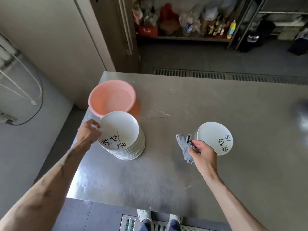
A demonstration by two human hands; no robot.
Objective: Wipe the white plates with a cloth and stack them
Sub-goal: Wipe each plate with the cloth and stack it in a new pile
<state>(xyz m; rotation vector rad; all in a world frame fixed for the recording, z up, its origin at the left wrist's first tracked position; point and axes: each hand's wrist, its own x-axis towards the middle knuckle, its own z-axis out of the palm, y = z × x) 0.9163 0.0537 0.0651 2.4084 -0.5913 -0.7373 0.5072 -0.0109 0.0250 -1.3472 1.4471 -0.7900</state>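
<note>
A tall stack of white plates (133, 150) with black brush writing stands at the left of the steel table (191, 100). Its top plate (120, 129) is tilted up at the left, where my left hand (89, 132) pinches its rim. At the right a single white plate (214, 136) with the same writing sits on top of something white that it mostly hides. My right hand (202, 151) grips a crumpled grey cloth (184, 146) just left of that plate, above the table.
A pink plastic basin (111, 97) sits behind the tall stack near the table's far left corner. Water streaks mark the table's middle. A blurred grey object (301, 114) is at the right edge. Shelves with bottles stand across the floor drain.
</note>
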